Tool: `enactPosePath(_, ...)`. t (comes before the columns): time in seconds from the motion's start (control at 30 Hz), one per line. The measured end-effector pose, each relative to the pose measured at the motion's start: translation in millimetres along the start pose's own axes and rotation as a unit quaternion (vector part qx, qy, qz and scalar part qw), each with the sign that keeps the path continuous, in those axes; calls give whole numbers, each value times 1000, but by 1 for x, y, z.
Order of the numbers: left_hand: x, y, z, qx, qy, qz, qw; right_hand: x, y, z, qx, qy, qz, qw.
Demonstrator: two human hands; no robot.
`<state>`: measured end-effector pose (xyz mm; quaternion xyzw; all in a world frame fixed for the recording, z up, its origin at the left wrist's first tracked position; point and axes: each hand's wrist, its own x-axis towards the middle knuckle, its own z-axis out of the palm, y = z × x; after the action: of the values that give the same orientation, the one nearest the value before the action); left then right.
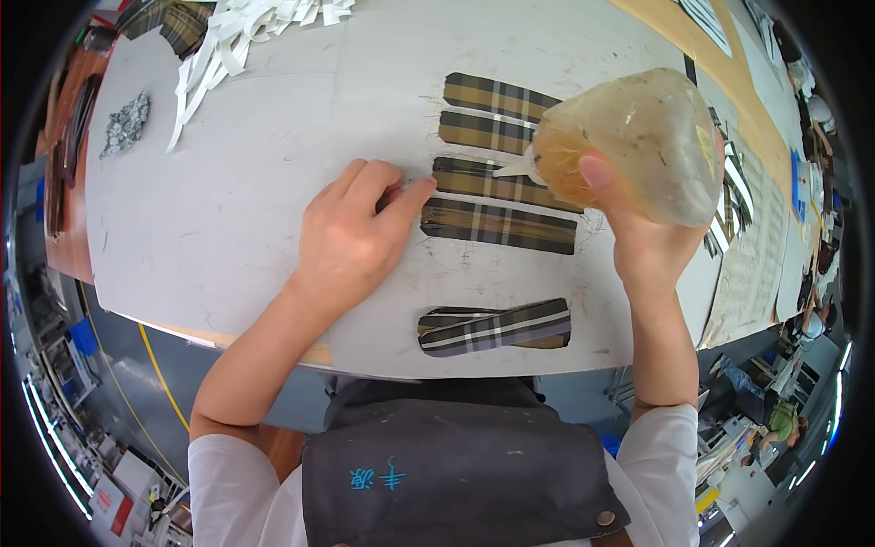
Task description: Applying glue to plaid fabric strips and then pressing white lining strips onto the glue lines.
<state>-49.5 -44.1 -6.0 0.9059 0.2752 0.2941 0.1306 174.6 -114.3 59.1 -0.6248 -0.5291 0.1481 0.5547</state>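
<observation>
My right hand (pixel 632 212) grips a cloudy plastic squeeze bottle (pixel 649 130) that is tipped over, with amber liquid gathered towards its nozzle end. Its pale narrow nozzle (pixel 513 169) points left over a plaid fabric strip (pixel 472 179); whether the tip touches the cloth cannot be told. At that strip's left end is a fingertip of my left hand (pixel 355 229), its other fingers curled on the table. Two similar strips lie beyond, the upper strip (pixel 499 96) and the one below it (pixel 482 132). Nearer me lies another plaid strip (pixel 499 225).
Two crossed plaid pieces (pixel 495 328) rest near the front edge of the white table (pixel 225 205). White strips (pixel 239 34) are heaped at the far left, near a grey speckled scrap (pixel 126 124). More cut strips (pixel 731 198) lie right of the bottle. A person (pixel 772 410) is in the right background.
</observation>
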Motion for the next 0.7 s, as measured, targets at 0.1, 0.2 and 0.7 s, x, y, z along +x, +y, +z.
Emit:
enactPosePath(0.1, 1, 0, -2, 0, -6, 2, 1000, -1, 7, -20, -36, 6, 4, 999)
enactPosePath(0.2, 1, 0, -4, -1, -18, 0, 1000, -4, 10, -37, -62, 13, 5, 998)
enactPosePath(0.7, 1, 0, -5, 1, -15, 3, 1000, -12, 7, -37, -6, 14, 30, 999)
